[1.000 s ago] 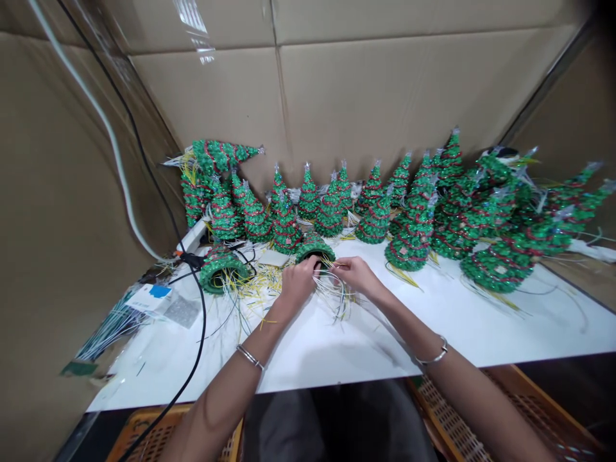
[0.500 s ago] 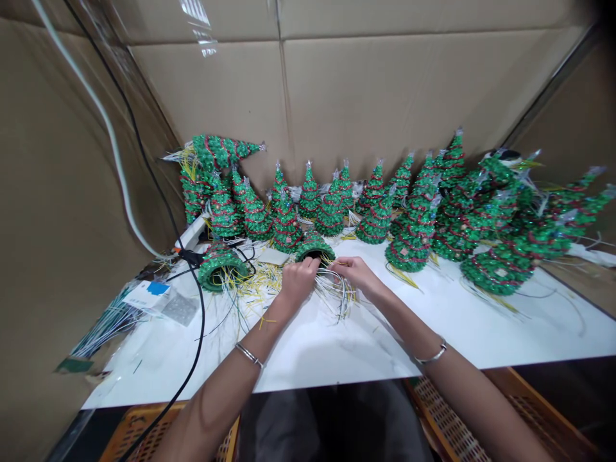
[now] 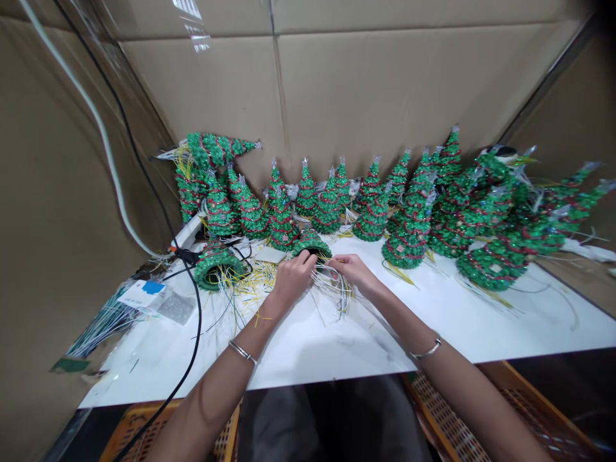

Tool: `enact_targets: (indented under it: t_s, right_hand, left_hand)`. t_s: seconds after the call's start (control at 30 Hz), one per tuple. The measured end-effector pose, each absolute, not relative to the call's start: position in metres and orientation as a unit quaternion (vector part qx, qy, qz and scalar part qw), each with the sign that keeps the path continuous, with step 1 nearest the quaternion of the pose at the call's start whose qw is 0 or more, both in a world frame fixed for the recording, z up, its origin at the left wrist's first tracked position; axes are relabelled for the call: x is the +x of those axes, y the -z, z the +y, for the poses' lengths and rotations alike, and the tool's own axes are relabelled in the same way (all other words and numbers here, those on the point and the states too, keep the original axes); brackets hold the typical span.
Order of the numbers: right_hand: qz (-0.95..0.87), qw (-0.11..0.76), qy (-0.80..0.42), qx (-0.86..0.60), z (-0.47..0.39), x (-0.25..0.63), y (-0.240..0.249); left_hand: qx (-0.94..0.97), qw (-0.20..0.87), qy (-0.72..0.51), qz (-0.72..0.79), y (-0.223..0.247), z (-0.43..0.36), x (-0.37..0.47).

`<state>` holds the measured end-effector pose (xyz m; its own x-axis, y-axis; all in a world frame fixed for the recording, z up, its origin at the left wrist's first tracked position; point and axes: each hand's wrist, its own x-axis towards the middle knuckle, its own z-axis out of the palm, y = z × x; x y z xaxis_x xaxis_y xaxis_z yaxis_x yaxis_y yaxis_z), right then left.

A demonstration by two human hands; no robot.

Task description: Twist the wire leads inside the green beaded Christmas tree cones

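A small green tinsel Christmas tree (image 3: pixel 310 240) lies on its side, its hollow base facing me. White and yellow wires (image 3: pixel 342 292) spill from that base onto the table. My left hand (image 3: pixel 294 276) is closed on wires at the left of the opening. At its right, my right hand (image 3: pixel 353 269) pinches wires between thumb and fingers. The fingertips are small in view, so which strands each hand grips is hard to make out. Another tree (image 3: pixel 216 262) lies to the left, its open base also toward me, with wire pieces around it.
Several upright trees (image 3: pixel 283 224) line the back of the white table (image 3: pixel 327 353), with more crowded at right. Yellow wire clippings (image 3: pixel 255 282) litter the middle left. A black cable (image 3: pixel 196 321) hangs across the left side. Orange baskets (image 3: pixel 445 417) stand below the front edge.
The whole view has shifted slightly. Both hands stay at the tree's base with the wires, and their fingers have moved only a little.
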<state>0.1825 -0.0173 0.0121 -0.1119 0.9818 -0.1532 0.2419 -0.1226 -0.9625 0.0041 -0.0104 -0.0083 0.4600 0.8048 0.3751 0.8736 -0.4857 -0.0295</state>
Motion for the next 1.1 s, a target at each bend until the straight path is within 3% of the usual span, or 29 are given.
enact_targets:
  t_s: [0.23, 0.5, 0.8, 1.1]
  right_hand:
    - [-0.544, 0.373, -0.499, -0.562, -0.017, 0.182, -0.007]
    - [-0.679, 0.363, -0.299, -0.563, -0.014, 0.187, 0.004]
    - [-0.661, 0.361, -0.419, -0.507, -0.011, 0.187, 0.000]
    - [-0.638, 0.369, -0.445, -0.509, -0.007, 0.190, 0.003]
  left_hand:
    - [-0.851, 0.038, 0.210, -0.479, 0.008, -0.010, 0.003]
    - [-0.823, 0.032, 0.232, -0.518, 0.012, -0.011, 0.008]
    - [-0.845, 0.112, 0.193, -0.486, 0.005, -0.009, 0.007]
    - [-0.843, 0.178, 0.214, -0.460, 0.013, -0.003, 0.003]
